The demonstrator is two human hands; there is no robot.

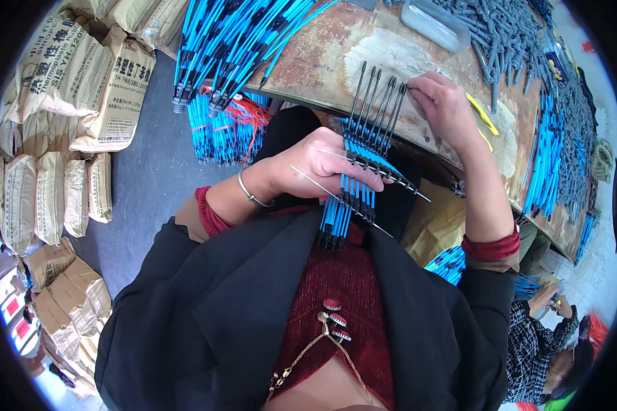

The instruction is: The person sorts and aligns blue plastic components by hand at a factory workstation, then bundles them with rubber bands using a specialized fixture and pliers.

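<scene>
My left hand (322,164) is closed round the middle of a bundle of blue rods (356,190) with black joints and tips, held above my lap. Two long thin wires (410,190), pale at one end and dark at the other, run across the bundle through its black joints. Slim black rods (373,89) with looped ends stand up from its far side, fanned apart. Beside the rightmost rod's tip, my right hand (442,103) has thumb and forefinger pinched together; whether the tip is between them is hidden.
Ahead is a worn wooden table (322,58) carrying blue rod bundles (233,41), a clear plastic tray (435,24), grey plastic parts (507,41) and a yellow-handled tool (483,115). Paper sacks (68,75) are stacked at left. A co-worker (545,342) sits at lower right.
</scene>
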